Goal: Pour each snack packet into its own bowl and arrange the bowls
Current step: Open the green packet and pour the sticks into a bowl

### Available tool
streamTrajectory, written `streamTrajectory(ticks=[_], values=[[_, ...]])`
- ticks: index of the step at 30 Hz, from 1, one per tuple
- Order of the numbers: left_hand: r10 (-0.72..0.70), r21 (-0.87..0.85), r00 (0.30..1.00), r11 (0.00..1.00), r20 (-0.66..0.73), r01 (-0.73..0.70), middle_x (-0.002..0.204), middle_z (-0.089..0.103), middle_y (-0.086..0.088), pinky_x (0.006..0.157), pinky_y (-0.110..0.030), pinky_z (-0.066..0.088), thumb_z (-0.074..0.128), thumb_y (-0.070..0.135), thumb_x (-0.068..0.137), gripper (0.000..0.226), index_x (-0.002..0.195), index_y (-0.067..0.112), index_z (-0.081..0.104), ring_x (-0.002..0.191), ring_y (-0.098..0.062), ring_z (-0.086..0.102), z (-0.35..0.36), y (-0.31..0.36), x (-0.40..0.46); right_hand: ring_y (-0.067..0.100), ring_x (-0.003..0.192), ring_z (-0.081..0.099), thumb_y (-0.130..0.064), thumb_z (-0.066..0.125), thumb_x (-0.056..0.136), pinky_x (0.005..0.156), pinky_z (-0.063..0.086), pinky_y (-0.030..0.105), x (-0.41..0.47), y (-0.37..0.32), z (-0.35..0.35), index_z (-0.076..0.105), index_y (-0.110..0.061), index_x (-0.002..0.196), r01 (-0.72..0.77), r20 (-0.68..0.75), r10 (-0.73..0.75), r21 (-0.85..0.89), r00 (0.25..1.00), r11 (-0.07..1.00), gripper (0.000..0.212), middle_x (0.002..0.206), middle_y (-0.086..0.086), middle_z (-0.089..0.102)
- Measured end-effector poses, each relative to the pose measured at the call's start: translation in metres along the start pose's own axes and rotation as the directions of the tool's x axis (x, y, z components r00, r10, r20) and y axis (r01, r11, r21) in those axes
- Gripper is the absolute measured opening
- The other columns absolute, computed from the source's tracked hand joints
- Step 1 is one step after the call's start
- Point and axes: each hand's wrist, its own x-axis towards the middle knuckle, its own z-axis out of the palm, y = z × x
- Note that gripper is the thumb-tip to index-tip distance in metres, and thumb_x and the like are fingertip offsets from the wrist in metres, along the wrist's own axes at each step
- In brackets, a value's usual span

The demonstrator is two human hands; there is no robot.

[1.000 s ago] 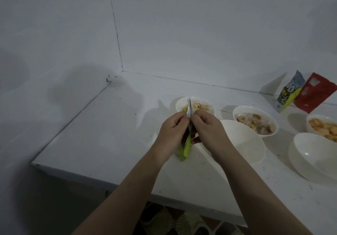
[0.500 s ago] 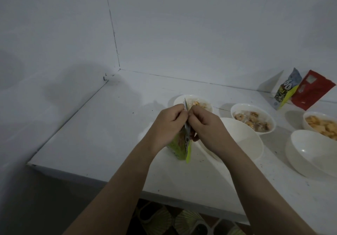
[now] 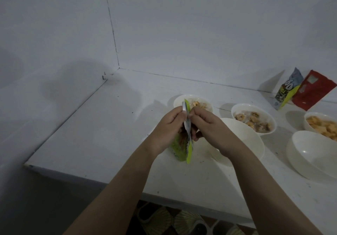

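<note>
Both hands pinch the top of the green packet (image 3: 184, 144), left hand (image 3: 168, 128) and right hand (image 3: 207, 127) side by side. The packet stands upright, just left of an empty bowl (image 3: 244, 136).

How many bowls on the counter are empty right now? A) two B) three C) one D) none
A: the bowl just right of the hands and the bowl at the right edge hold nothing, while the other three bowls hold snacks.
</note>
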Motion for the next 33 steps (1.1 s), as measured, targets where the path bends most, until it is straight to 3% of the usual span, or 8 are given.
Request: streamTrajectory(ticks=[4, 8, 12, 14, 17, 21, 28, 33], values=[[0.041, 0.132, 0.994, 0.990, 0.098, -0.054, 0.066, 0.064, -0.005, 0.061, -0.015, 0.045, 0.032, 0.012, 0.105, 0.028, 0.084, 0.009, 0.050, 0.060, -0.010, 0.061, 0.000, 0.009, 0.002, 0.020, 0.053, 0.051, -0.020, 0.036, 0.105, 0.051, 0.047, 0.026, 0.000, -0.006, 0.001, 0.053, -0.006, 0.078, -0.013, -0.050, 0.016, 0.052, 0.999, 0.999, 0.034, 0.050, -0.005, 0.057], [0.074, 0.216, 0.991, 0.972, 0.113, -0.097, 0.073, 0.067, -0.017, 0.069, -0.029, 0.051, 0.035, 0.016, 0.103, 0.028, 0.091, -0.002, 0.051, 0.069, -0.024, 0.065, -0.003, 0.013, 0.005, 0.024, 0.056, 0.055, -0.019, 0.036, 0.105, 0.052, 0.049, 0.028, 0.002, -0.007, -0.003, 0.053, 0.008, 0.085, -0.018, -0.028, 0.020, 0.065, 0.999, 0.998, 0.038, 0.061, 0.016, 0.055], [0.080, 0.251, 0.996, 0.964, 0.049, -0.090, 0.056, 0.059, 0.007, 0.056, -0.016, 0.040, 0.037, 0.008, 0.102, 0.027, 0.082, -0.002, 0.051, 0.052, -0.004, 0.053, -0.004, 0.016, 0.004, 0.019, 0.063, 0.059, -0.019, 0.042, 0.104, 0.056, 0.053, 0.025, 0.005, -0.008, -0.007, 0.054, 0.006, 0.089, -0.043, 0.048, 0.044, -0.018, 0.998, 0.999, 0.031, 0.069, 0.014, 0.061], [0.103, 0.277, 0.995, 0.955, 0.016, -0.104, 0.055, 0.055, 0.007, 0.055, -0.024, 0.038, 0.040, 0.012, 0.100, 0.028, 0.077, 0.002, 0.050, 0.052, -0.009, 0.049, -0.003, 0.015, 0.005, 0.017, 0.062, 0.058, -0.016, 0.048, 0.100, 0.059, 0.054, 0.031, 0.006, -0.010, -0.008, 0.055, 0.007, 0.084, -0.009, 0.031, 0.012, -0.092, 0.999, 0.996, 0.029, 0.065, 0.012, 0.062], [0.134, 0.315, 0.990, 0.942, -0.033, -0.117, 0.064, 0.051, -0.015, 0.058, -0.042, 0.040, 0.042, 0.026, 0.092, 0.031, 0.072, 0.003, 0.047, 0.060, -0.031, 0.048, -0.004, 0.012, 0.008, 0.017, 0.055, 0.057, -0.010, 0.053, 0.092, 0.065, 0.056, 0.045, 0.007, -0.011, -0.010, 0.053, 0.005, 0.073, 0.045, -0.059, -0.058, -0.211, 0.997, 0.976, 0.024, 0.060, 0.012, 0.063], [0.113, 0.345, 0.994, 0.933, -0.011, -0.102, 0.066, 0.037, -0.004, 0.061, -0.032, 0.033, 0.043, 0.032, 0.090, 0.032, 0.068, 0.009, 0.040, 0.063, -0.016, 0.037, -0.011, 0.012, 0.009, 0.026, 0.057, 0.062, -0.016, 0.055, 0.090, 0.066, 0.058, 0.051, 0.005, -0.006, -0.013, 0.055, 0.002, 0.070, 0.017, -0.125, -0.057, -0.303, 0.991, 0.953, 0.027, 0.064, 0.014, 0.065], [0.156, 0.550, 0.988, 0.823, 0.016, -0.139, 0.056, 0.031, 0.007, 0.049, -0.023, 0.022, 0.048, 0.015, 0.095, 0.038, 0.061, 0.021, 0.030, 0.052, -0.008, 0.027, -0.015, 0.017, 0.014, 0.023, 0.063, 0.072, -0.019, 0.057, 0.087, 0.069, 0.060, 0.048, 0.003, -0.014, -0.009, 0.058, 0.000, 0.085, -0.064, -0.051, 0.049, -0.378, 0.998, 0.924, 0.019, 0.077, 0.009, 0.067], [0.241, 0.735, 0.971, 0.659, -0.008, -0.158, 0.051, 0.030, 0.006, 0.047, -0.017, 0.028, 0.048, 0.015, 0.097, 0.043, 0.061, 0.024, 0.026, 0.046, -0.009, 0.028, -0.036, 0.021, 0.010, 0.014, 0.053, 0.071, -0.015, 0.056, 0.091, 0.065, 0.061, 0.049, 0.002, -0.018, -0.021, 0.051, -0.005, 0.075, -0.112, -0.214, 0.029, -0.385, 0.976, 0.916, 0.019, 0.083, 0.012, 0.066]])
